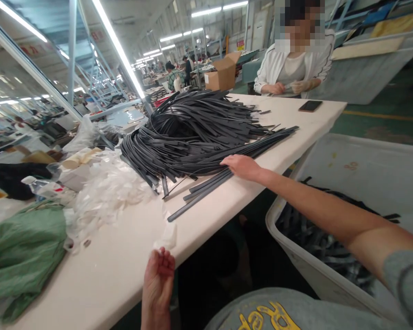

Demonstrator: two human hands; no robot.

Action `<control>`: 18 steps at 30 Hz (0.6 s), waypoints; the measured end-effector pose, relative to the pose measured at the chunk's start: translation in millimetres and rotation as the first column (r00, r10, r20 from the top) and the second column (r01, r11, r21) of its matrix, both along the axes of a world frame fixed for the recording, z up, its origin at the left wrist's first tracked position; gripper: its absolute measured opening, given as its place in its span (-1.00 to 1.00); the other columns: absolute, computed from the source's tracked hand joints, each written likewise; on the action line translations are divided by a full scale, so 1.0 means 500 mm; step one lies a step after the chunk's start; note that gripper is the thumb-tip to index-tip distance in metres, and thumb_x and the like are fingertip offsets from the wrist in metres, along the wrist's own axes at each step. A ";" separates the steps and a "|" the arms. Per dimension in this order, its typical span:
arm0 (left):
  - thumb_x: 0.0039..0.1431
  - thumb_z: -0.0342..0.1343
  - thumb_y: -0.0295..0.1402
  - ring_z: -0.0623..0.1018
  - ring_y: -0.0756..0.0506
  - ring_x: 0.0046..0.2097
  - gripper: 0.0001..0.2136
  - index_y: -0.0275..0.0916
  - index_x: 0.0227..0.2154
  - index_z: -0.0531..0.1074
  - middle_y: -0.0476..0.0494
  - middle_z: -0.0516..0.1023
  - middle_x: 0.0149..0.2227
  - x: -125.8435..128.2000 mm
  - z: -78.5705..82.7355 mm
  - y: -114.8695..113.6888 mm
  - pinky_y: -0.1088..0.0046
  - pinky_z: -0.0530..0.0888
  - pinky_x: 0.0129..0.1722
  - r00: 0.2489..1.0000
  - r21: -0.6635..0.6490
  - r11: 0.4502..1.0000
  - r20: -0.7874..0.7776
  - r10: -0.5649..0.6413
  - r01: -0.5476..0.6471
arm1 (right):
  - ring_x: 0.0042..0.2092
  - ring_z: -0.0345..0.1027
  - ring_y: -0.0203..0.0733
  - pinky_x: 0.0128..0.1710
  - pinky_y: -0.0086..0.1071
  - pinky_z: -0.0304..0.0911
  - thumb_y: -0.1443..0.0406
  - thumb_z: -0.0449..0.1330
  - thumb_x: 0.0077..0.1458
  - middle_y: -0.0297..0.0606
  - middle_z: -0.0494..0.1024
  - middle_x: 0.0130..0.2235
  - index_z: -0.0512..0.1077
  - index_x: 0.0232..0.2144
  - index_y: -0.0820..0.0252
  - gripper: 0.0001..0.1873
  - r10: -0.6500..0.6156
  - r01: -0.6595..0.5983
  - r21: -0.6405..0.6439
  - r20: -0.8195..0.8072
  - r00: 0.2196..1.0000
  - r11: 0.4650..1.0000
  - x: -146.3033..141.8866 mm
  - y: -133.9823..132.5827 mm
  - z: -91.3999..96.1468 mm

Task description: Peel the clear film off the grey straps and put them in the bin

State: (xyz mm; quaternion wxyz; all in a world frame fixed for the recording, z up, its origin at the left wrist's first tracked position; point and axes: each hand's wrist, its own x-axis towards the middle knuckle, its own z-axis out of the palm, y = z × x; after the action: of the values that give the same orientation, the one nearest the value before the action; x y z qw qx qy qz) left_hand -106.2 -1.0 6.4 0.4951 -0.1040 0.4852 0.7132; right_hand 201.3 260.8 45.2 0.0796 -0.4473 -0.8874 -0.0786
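Observation:
A big heap of long dark grey rubber strips (196,133) lies on the white table (124,256). My right hand (242,166) reaches across and rests palm down on several strips at the heap's near edge, fingers curled over them. My left hand (158,277) sits at the table's near edge, fingers curled round a small clear plastic piece (168,236). A few loose strips (199,192) stick out toward me from under the right hand.
A pile of clear plastic wrappers (106,190) and a green cloth (20,252) lie at the left. A white bin (347,201) with dark strips stands at my right. A person (296,64) sits across; a phone (310,106) lies near them.

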 end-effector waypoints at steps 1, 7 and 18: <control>0.35 -0.09 -0.51 0.55 0.06 -0.54 -0.70 -0.30 -0.50 0.40 0.00 0.54 -0.53 0.010 0.001 -0.001 0.59 0.54 -0.51 1.000 0.003 1.000 0.013 -0.006 0.006 | 0.00 0.36 -0.15 -0.02 -0.33 0.20 0.40 0.03 0.27 -0.18 0.49 0.08 0.41 0.07 0.11 -0.64 0.112 -0.112 -0.023 0.005 0.994 0.993 -0.040 -0.026 -0.010; 0.33 -0.03 -0.52 0.59 0.04 -0.47 -0.77 -0.30 -0.45 0.43 -0.04 0.59 -0.48 0.048 -0.002 -0.027 0.57 0.56 -0.44 0.998 -0.004 0.999 0.048 -0.039 0.040 | -0.15 0.39 -0.08 -0.14 -0.26 0.15 0.40 0.09 0.26 -0.09 0.56 -0.19 0.52 -0.23 0.26 -0.81 0.401 -0.400 -0.035 0.041 0.915 0.916 -0.225 -0.114 -0.067; 0.32 0.02 -0.49 0.60 0.04 -0.46 -0.79 -0.31 -0.44 0.45 -0.08 0.60 -0.46 0.055 -0.003 -0.061 0.57 0.56 -0.44 0.994 0.055 0.997 0.098 -0.051 0.046 | -0.21 0.38 -0.02 -0.20 -0.23 0.13 0.49 0.05 0.15 0.03 0.54 -0.25 0.50 -0.33 0.38 -0.80 0.350 -0.350 0.004 -0.042 0.936 0.937 -0.259 -0.143 -0.058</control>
State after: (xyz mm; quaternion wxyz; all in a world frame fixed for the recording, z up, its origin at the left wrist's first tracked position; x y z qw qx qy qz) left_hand -78.6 -31.3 5.1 0.5385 -0.1145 0.4432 0.7075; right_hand 71.9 189.1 16.3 0.1101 -0.2841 -0.9510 -0.0521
